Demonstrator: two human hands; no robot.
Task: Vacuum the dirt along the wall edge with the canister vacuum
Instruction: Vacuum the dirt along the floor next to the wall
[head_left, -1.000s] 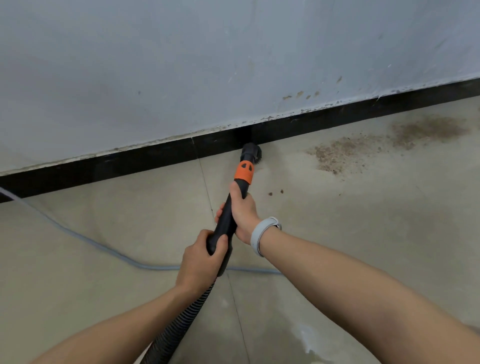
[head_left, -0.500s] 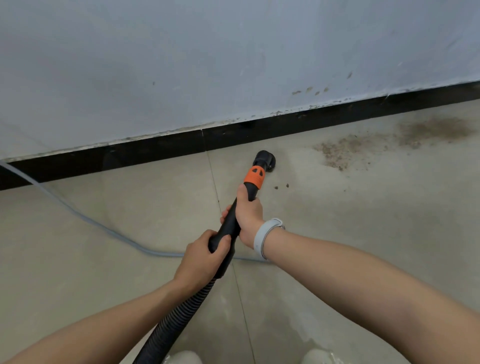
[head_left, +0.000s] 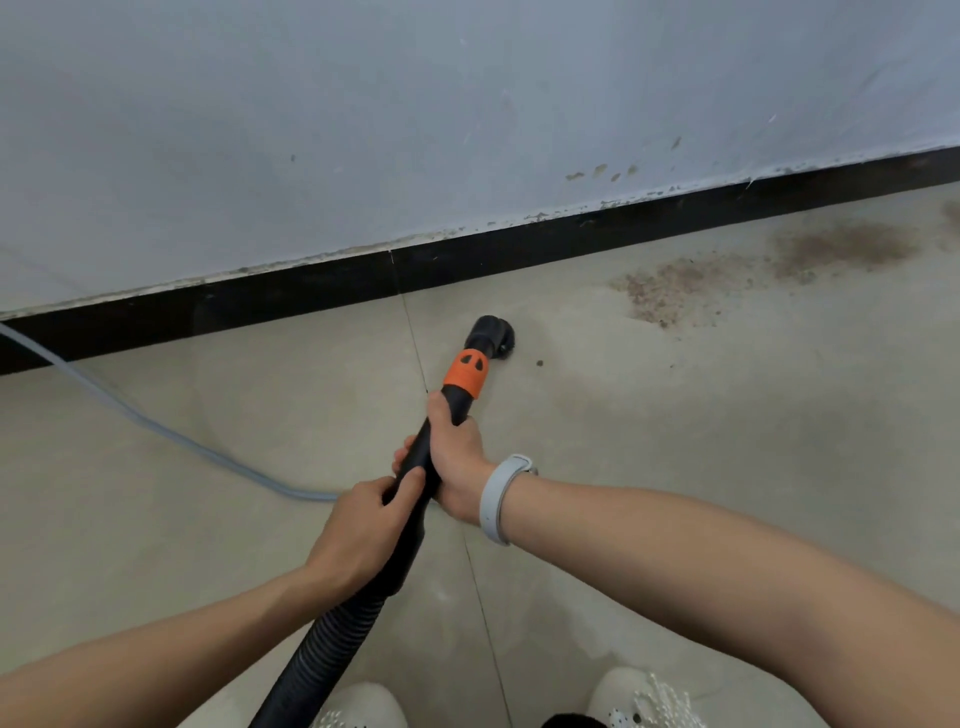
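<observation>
A black vacuum wand with an orange collar (head_left: 466, 378) ends in a round black nozzle (head_left: 492, 335) on the beige tiled floor, a short way out from the black skirting (head_left: 571, 244). My right hand (head_left: 457, 457) grips the wand just below the collar. Further back my left hand (head_left: 363, 530) grips it where the ribbed black hose (head_left: 322, 654) begins. One crumb (head_left: 540, 362) lies right of the nozzle. A brown dirt patch (head_left: 670, 291) spreads along the wall to the right, with a fainter patch (head_left: 841, 249) beyond.
A grey cable (head_left: 156, 428) runs from the left wall edge across the floor behind my hands. My two light shoes (head_left: 358, 706) (head_left: 639, 696) show at the bottom edge. The pale wall (head_left: 363, 130) has scuffs above the skirting.
The nozzle has pulled back from the skirting and shifted right towards the loose crumbs; only one crumb now shows beside it. Both hands keep their grip on the wand.
</observation>
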